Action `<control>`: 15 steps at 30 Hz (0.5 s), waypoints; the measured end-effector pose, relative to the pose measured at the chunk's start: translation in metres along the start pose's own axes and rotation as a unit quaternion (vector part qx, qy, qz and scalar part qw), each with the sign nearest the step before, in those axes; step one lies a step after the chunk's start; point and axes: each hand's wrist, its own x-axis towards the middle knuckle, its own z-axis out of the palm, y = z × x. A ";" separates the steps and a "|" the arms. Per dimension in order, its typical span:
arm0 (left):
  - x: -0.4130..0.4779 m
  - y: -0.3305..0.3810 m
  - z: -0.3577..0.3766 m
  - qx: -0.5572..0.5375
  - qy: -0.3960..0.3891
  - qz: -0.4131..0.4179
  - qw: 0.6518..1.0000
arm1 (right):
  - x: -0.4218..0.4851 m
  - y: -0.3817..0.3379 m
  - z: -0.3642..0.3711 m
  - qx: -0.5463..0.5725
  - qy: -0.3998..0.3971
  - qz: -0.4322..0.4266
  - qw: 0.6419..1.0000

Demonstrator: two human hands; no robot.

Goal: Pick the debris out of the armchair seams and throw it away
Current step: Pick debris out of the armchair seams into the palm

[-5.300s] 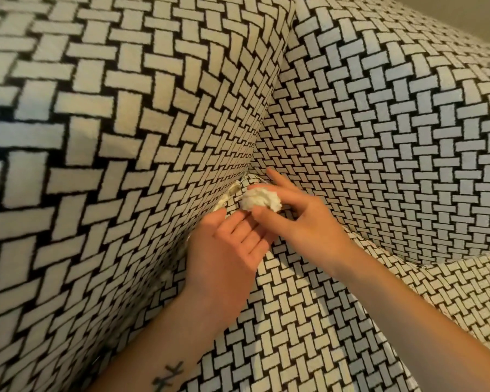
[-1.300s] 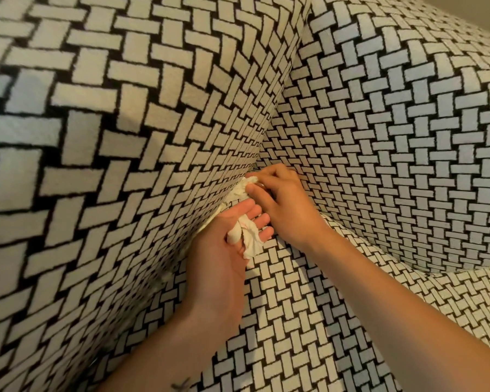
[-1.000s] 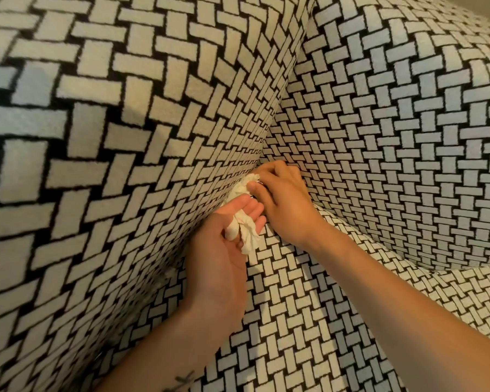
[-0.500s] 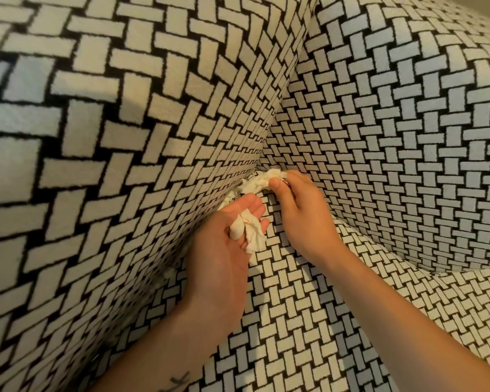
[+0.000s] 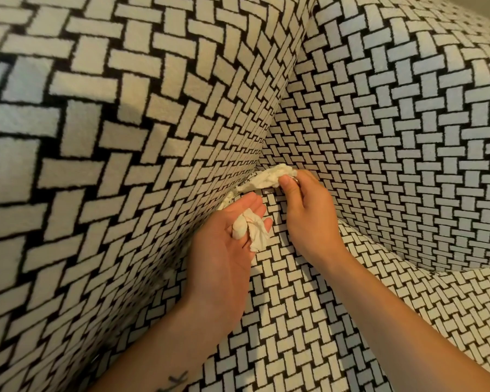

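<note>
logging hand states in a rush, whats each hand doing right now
Left hand: holds a crumpled tissue wad between its fingers.
Right hand: pinches a tissue piece at the armchair seam.

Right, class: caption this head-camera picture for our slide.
Right hand pinches tissue at the armchair seam; left hand holds another wad.

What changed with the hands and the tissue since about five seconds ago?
The right hand passed its tissue wad to the left hand, reached into the corner seam, pinched a second tissue and is drawing it out rightward. The left hand stayed beside the seam, holding the wad.
</note>
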 end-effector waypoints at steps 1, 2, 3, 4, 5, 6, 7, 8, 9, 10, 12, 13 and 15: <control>0.000 0.000 0.000 0.001 -0.001 0.000 1.000 | 0.000 0.000 -0.001 0.004 0.003 0.004 1.000; 0.000 0.000 0.000 0.001 -0.002 0.000 1.000 | 0.000 0.000 -0.001 0.005 0.004 0.006 1.000; 0.000 0.000 0.000 0.000 -0.002 0.001 1.000 | 0.000 0.000 -0.002 0.006 0.005 0.008 1.000; 0.000 0.000 0.000 -0.001 -0.001 0.000 1.000 | 0.000 -0.001 -0.002 0.006 0.004 0.010 1.000; 0.000 0.000 -0.001 -0.001 0.000 -0.002 1.000 | -0.001 -0.001 -0.002 0.005 0.004 0.011 1.000; 0.001 0.000 0.000 -0.002 0.001 -0.002 1.000 | 0.000 -0.001 -0.002 0.002 0.003 0.010 1.000; 0.002 -0.001 -0.001 -0.002 0.002 -0.002 1.000 | -0.001 -0.001 -0.002 0.000 0.001 0.010 1.000; 0.003 -0.001 -0.002 -0.001 0.003 -0.003 1.000 | -0.001 -0.002 -0.002 0.000 0.000 0.011 1.000; 0.004 -0.001 -0.001 0.001 0.003 -0.004 1.000 | -0.002 -0.002 -0.002 -0.001 0.000 0.013 1.000; 0.004 -0.002 -0.002 0.002 0.003 -0.007 1.000 | -0.003 -0.002 -0.003 0.000 -0.001 0.016 1.000; 0.005 -0.002 -0.002 0.006 0.003 -0.014 1.000 | -0.004 -0.003 -0.005 0.001 -0.001 0.022 1.000; 0.005 -0.002 -0.002 0.009 0.002 -0.016 1.000 | -0.005 -0.004 -0.006 0.001 -0.001 0.025 1.000; 0.005 -0.002 -0.003 0.015 0.001 -0.016 1.000 | -0.007 -0.007 -0.007 0.003 0.000 0.026 1.000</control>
